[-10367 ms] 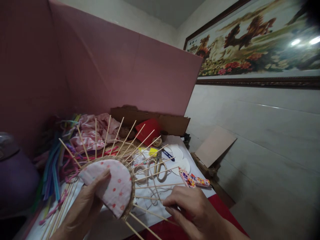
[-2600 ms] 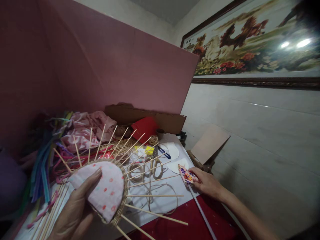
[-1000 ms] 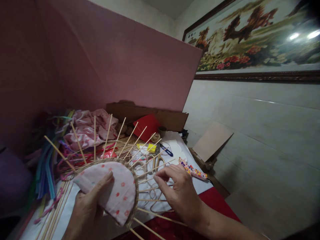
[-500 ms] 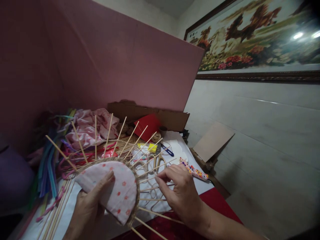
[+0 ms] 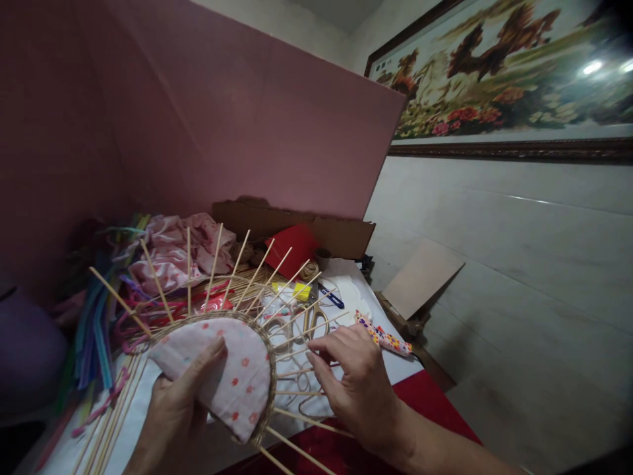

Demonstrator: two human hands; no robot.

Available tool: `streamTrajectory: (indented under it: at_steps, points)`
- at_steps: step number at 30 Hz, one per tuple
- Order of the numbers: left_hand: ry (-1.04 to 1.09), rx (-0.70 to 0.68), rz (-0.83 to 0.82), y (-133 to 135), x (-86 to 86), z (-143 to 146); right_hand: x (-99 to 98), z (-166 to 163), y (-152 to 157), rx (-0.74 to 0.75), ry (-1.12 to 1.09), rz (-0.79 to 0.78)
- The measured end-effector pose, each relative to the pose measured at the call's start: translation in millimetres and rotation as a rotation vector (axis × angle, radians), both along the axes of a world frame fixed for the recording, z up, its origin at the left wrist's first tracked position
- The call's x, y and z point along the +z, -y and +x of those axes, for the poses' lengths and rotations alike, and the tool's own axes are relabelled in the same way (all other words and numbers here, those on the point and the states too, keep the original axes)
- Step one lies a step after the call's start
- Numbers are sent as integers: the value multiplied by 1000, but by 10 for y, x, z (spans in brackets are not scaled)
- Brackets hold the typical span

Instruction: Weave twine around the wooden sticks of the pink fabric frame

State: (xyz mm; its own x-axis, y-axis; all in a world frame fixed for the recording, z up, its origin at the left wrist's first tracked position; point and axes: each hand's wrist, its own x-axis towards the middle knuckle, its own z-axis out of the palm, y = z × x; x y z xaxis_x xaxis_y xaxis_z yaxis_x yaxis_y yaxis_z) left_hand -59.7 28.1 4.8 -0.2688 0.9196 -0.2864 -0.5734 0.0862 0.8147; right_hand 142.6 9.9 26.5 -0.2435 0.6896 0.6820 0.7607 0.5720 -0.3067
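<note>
My left hand [image 5: 173,406] grips a half-round woven piece [image 5: 232,376] covered in pink flowered cloth, thumb pressed on the cloth. Thin wooden spokes [image 5: 247,264] fan out from its woven rim. My right hand [image 5: 353,382] rests among the right-hand spokes, fingers stretched over thin cord [image 5: 301,389] on the white table [image 5: 346,297]. Whether its fingertips pinch a spoke or the cord is unclear. A flower-patterned tool [image 5: 383,336] lies just beyond that hand.
Pink fabric [image 5: 173,254], coloured strips [image 5: 96,316], a red sheet [image 5: 291,247], a yellow item [image 5: 297,289], a blue-handled tool [image 5: 330,297] and a cardboard box [image 5: 297,227] crowd the table's far side. A pink board [image 5: 222,125] stands behind. A cardboard slab [image 5: 422,277] leans on the right wall.
My right hand left the flower-patterned tool at the table's right edge and came back to the spokes, settling a little lower over the cord. The left hand keeps its hold.
</note>
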Motion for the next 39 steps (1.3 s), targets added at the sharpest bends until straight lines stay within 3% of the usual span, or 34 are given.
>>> streamTrajectory:
  at_steps: [15, 28, 39]
  points:
    - [8, 6, -35, 4, 10, 15, -43, -7, -26, -6, 100, 26]
    - [6, 13, -33, 7, -14, 15, -13, 2, -19, -21, 354, 2]
    - [-22, -6, -55, 19, -5, 11, -24, 4, 0, -28, 377, 9]
